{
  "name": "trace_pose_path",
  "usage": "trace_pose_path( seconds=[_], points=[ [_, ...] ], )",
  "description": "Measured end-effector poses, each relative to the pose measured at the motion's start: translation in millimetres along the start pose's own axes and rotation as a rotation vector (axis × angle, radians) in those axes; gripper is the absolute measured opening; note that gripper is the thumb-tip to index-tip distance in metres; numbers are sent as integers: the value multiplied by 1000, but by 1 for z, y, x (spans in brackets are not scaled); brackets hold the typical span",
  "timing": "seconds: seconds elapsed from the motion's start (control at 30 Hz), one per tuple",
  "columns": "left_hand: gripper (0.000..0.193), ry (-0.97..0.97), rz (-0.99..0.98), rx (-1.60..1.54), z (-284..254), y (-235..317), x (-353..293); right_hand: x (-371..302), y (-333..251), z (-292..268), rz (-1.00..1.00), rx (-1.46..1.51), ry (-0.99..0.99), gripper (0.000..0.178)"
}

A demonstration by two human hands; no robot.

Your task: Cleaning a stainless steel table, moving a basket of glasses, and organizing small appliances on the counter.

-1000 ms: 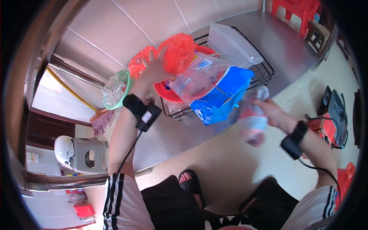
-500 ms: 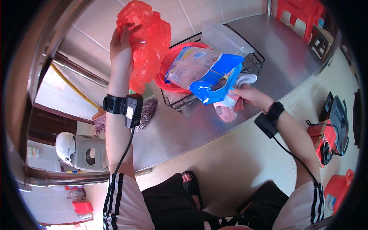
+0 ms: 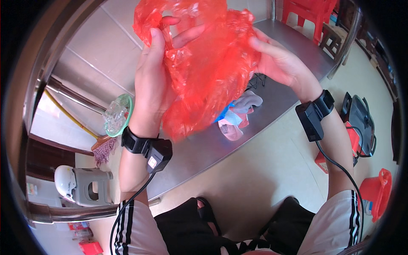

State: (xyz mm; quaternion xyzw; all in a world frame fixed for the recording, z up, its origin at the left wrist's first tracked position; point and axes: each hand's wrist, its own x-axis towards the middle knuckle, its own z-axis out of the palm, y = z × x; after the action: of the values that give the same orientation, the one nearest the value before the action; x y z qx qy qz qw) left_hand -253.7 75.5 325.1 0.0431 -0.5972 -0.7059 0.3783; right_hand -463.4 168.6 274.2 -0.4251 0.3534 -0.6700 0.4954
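A red plastic bag (image 3: 208,72) is being held up at twelve o'clock, above the metal table (image 3: 187,157). At its ten o'clock side the film is being clasped between thumb and fingers of the left hand (image 3: 151,70); at two o'clock it is being clamped by the right hand (image 3: 278,63) — how firmly cannot be told, as some fingertips are being hidden by film. From the bag, a pale cloth bundle (image 3: 231,127) is being shown at five o'clock, and a green basket (image 3: 128,107) at eight.

The bag is being judged very light, limp and rather slippery, clinging to itself and easily torn. Thicker gathered edges are being favoured as holds — broad pads rather than nails, since a single thin layer is probably being overstretched by hard pulling.
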Motion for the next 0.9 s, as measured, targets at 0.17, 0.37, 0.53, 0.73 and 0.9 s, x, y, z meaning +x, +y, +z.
trace_pose_path(
  seconds=[0.17, 0.37, 0.53, 0.73, 0.9],
  points=[
    [29, 235, 121, 56, -25, -5, 10, -14, -37, -43, -56, -17, 118, 44],
    [34, 280, -77, 79, -48, -10, 12, -55, -70, -88, -70, -69, 295, 45],
    [73, 13, 136, 676, -25, -17, 11, -81, -84, -92, 112, -335, 173, 49],
    [123, -484, 109, 454, 24, -46, -3, -77, -75, -58, 183, -186, -88, 42],
    [120, -484, -340, 153, 39, -85, -31, -70, -33, 9, -12, 120, 221, 35]
  ],
)
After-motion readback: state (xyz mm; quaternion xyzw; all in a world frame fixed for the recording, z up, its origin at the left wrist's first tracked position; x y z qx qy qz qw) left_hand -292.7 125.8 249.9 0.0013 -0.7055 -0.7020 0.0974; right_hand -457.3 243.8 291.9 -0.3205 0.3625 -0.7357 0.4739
